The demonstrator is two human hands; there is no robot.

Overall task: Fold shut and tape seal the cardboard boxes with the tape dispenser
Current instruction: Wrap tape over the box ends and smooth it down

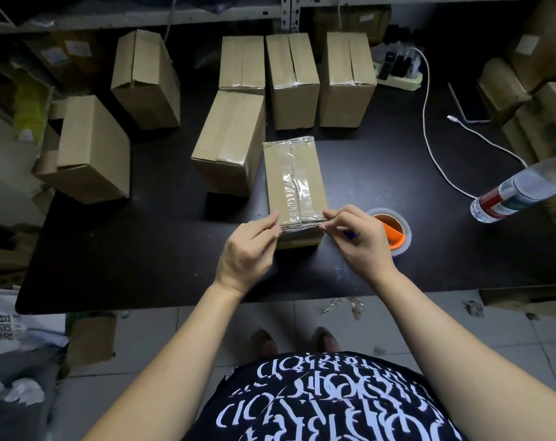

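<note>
A closed cardboard box [294,183] stands on the black table [143,256], with clear tape along its top seam and across both ends. My left hand [249,246] pinches the tape at the box's near left corner. My right hand [356,232] pinches the tape at the near right corner. The tape dispenser [394,229], a clear roll with an orange cutter, lies just right of the box, partly hidden behind my right hand.
Several taped boxes [292,78] stand in a row behind. Two untaped boxes [93,148] sit at the left. A water bottle [518,189] and white cable [429,148] lie to the right. Shelves with more boxes surround the table.
</note>
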